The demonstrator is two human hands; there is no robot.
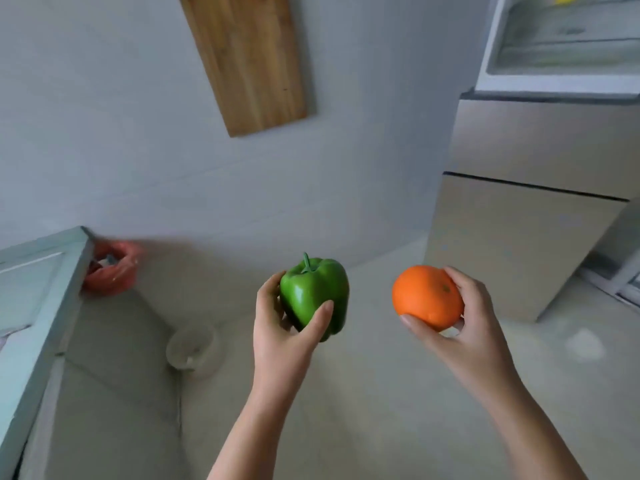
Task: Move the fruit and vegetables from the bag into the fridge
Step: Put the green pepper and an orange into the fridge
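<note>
Head view: both hands raised in front of the person, each holding one piece of produce.

Head view detail: the left hand [277, 336] is curled around a green bell pepper [313, 296], thumb pressed on its front and fingers behind it, stem pointing up. The right hand [467, 327] is cupped around an orange [426, 297], fingers over its right side and thumb under it. Pepper and orange are held apart, side by side, above a pale floor. The fridge [526, 244] stands at the right, its upper compartment open, with a shelf [568, 43] and something yellow at the top edge. A red bag [112, 270] sits low at the left, beside a counter edge [45, 306]. A wooden board [247, 60] hangs on the wall, and a small white bin [194, 348] stands on the floor.
</note>
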